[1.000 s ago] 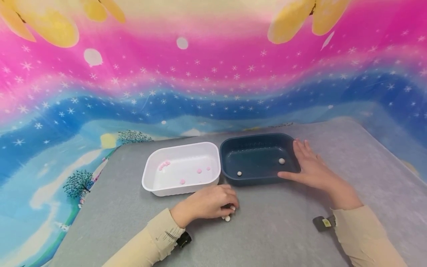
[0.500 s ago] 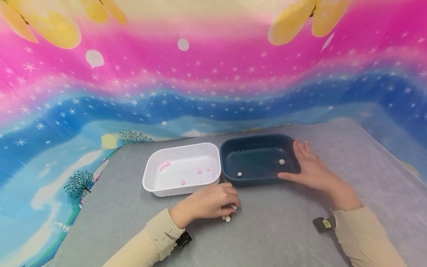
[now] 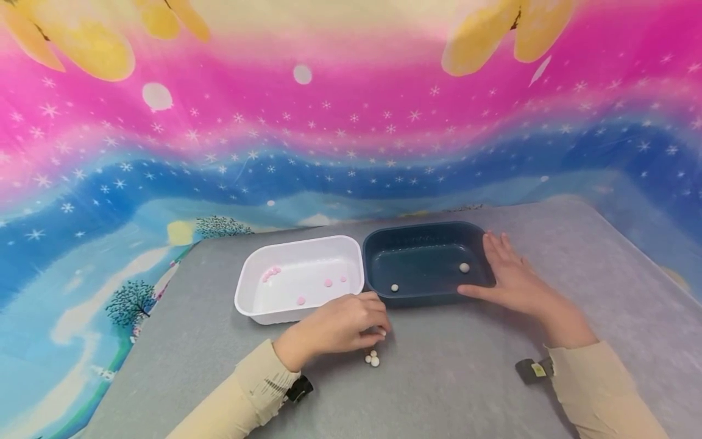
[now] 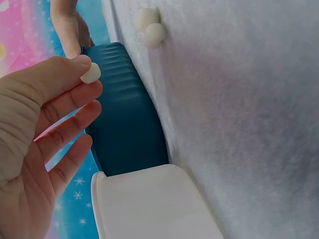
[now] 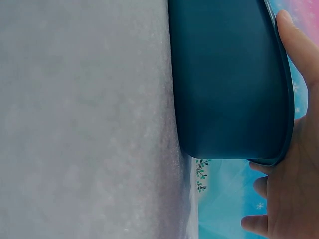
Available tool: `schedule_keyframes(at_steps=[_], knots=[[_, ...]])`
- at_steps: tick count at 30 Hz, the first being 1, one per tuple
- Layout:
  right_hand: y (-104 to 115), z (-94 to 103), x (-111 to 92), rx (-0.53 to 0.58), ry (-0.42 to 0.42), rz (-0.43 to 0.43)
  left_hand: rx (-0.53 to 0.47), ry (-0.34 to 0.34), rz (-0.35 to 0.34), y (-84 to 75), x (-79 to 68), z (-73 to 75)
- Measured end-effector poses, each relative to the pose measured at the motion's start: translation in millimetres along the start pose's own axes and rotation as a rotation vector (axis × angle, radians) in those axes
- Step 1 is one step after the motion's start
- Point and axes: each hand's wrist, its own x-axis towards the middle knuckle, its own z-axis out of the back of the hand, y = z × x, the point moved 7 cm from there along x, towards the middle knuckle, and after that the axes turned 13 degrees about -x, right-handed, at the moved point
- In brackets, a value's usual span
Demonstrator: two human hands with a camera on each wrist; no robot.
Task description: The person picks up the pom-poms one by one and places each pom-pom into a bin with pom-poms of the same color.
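Note:
My left hand (image 3: 340, 326) pinches a small white ball (image 4: 91, 73) between thumb and index finger, its other fingers spread. It is raised above the table in front of the two trays. Just below it, several small white balls (image 3: 375, 361) lie together on the grey cloth. My right hand (image 3: 518, 286) rests at the right end of the dark teal tray (image 3: 422, 300), thumb over the front rim and straight fingers along the outer side. Two whitish balls, one larger (image 3: 464, 267) and one smaller (image 3: 395, 288), lie inside that tray.
Left of the teal tray, close against it, stands a white tray (image 3: 269, 318). Several pink balls (image 3: 301, 300) lie in it, some clustered at its left side. Behind the grey-covered table (image 3: 460, 378) hangs a colourful patterned cloth (image 3: 351, 122).
My left hand has lifted off the group on the cloth with one white ball and moved slightly towards the trays, leaving the other balls uncovered. The right hand stays at the teal tray.

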Motion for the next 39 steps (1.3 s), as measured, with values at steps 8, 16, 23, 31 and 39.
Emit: schedule_keyframes(at_steps=[8,16,23,31,39], knots=[[-1,-0.3,-1,0.002,0.001,-0.001,0.014,-0.015,-0.006,1.1,0.9,4.1],[-1,-1.3,0,0.003,0.002,-0.004,0.013,-0.036,-0.006,4.0,1.5,8.2],[0,-0.4,-1,0.003,0.003,-0.002,-0.007,-0.067,-0.006,7.8,2.7,10.2],[1,-0.8,0,0.005,0.004,0.001,-0.010,-0.098,-0.024,10.1,6.5,13.7],[0,-0.8,0,0.006,-0.005,-0.001,-0.030,-0.117,-0.042,8.7,10.7,16.6]])
